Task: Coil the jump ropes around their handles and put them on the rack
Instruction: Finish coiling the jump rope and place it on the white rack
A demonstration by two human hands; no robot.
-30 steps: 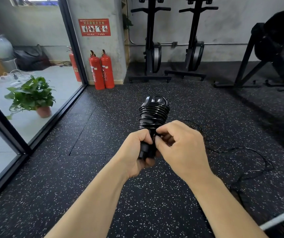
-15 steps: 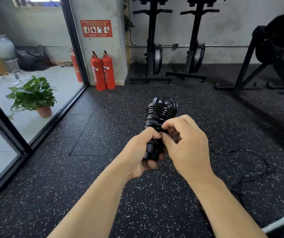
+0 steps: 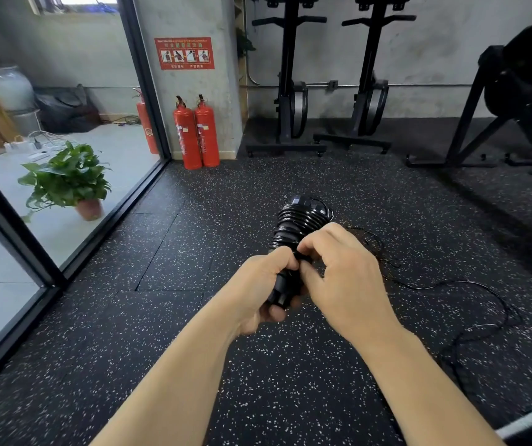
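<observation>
Coiling looks nearly done: the left hand (image 3: 263,286) grips the handles (image 3: 282,289), fingers (image 3: 319,236) of the right hand (image 3: 346,280) pinch the wound cord (image 3: 300,220); tucking its loose end should follow.

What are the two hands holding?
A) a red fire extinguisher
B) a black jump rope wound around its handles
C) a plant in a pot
B: the left hand grips the lower end of the handles and the right hand pinches the cord of the jump rope, which sits in black coils around them.
</observation>
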